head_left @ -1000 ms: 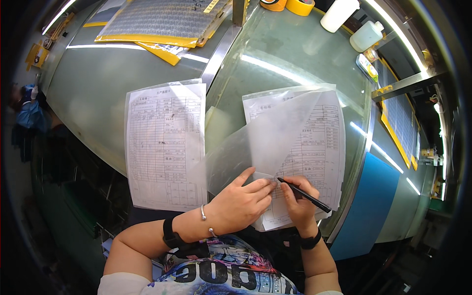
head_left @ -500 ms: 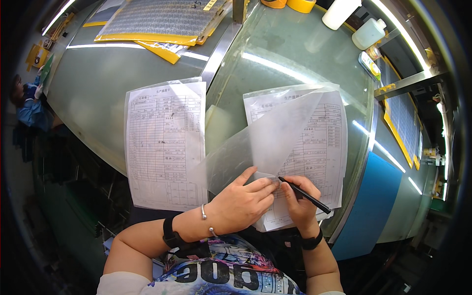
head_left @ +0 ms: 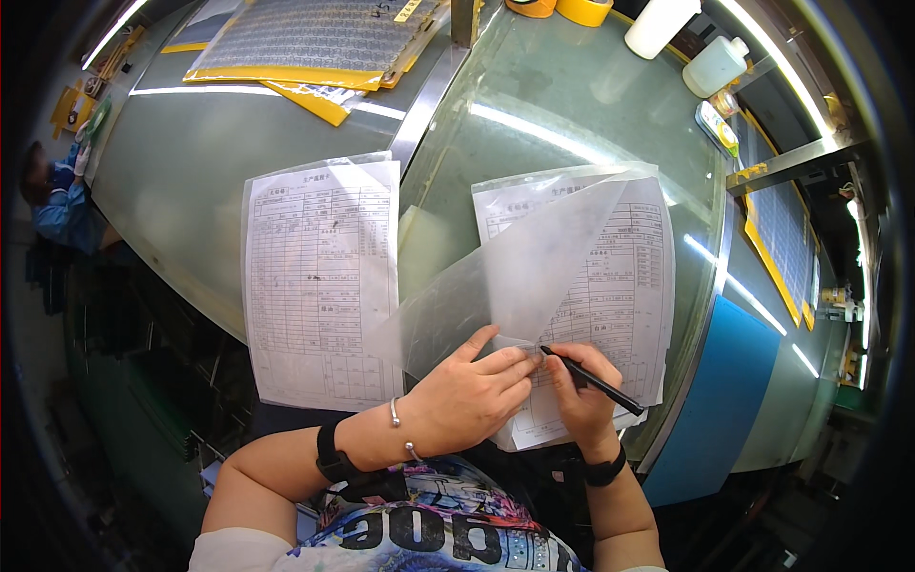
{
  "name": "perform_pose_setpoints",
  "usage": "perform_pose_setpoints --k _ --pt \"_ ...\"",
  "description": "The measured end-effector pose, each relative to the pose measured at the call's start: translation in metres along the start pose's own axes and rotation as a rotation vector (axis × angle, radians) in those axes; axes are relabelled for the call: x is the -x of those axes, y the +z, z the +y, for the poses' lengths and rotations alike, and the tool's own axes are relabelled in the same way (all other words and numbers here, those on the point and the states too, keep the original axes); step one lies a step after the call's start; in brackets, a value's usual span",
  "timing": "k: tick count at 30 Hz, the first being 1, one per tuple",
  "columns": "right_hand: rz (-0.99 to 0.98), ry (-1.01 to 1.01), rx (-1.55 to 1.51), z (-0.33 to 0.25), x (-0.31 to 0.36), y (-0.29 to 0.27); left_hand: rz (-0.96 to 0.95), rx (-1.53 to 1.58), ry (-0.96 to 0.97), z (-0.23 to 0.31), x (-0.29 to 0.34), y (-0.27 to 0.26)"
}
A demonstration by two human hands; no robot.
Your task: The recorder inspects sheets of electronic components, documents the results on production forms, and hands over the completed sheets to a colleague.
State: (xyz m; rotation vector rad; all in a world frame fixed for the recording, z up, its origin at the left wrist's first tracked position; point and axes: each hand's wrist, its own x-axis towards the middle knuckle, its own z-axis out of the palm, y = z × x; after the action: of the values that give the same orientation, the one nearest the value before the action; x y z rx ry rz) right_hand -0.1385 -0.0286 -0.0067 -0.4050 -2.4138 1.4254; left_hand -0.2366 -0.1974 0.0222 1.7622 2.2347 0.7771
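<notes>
A printed form (head_left: 624, 286) lies on the right, in a clear plastic sleeve. The sleeve's film (head_left: 457, 300) is folded back diagonally across it to the left. My left hand (head_left: 477, 391) rests on the folded film and the paper, thumb apart and fingers stretched, pinning them down. My right hand (head_left: 586, 391) is closed round a black pen (head_left: 605, 384), its tip on or just over the form beside my left fingertips. Whatever is written at the tip is too small to read. Another sleeved form (head_left: 319, 286) lies to the left, partly under the film's edge.
Yellow-edged panels (head_left: 295, 48) are stacked at the back left. White bottles (head_left: 715, 67) and yellow tape rolls (head_left: 583, 10) stand along the far edge. A blue board (head_left: 717, 400) lies at the right, near a metal post (head_left: 796, 164). A person in blue (head_left: 62, 205) works at the far left.
My hands and the forms stay almost still; the pen tip has shifted very slightly. At the far left, the other person's head and hands have moved a little.
</notes>
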Motion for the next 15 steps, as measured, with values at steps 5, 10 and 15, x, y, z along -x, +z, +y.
perform_pose_setpoints --k 5,10,15 --pt "0.014 0.013 -0.007 -0.0002 0.0005 0.0005 0.001 0.003 -0.001 -0.0004 -0.0001 0.0000" --pt "0.030 -0.025 0.036 -0.0029 -0.0005 0.0010 -0.018 0.016 -0.004 -0.0004 0.0002 -0.0005" --pt "0.021 0.002 -0.027 0.0005 0.0012 0.0002 -0.018 0.014 -0.006 -0.0006 0.0004 -0.0001"
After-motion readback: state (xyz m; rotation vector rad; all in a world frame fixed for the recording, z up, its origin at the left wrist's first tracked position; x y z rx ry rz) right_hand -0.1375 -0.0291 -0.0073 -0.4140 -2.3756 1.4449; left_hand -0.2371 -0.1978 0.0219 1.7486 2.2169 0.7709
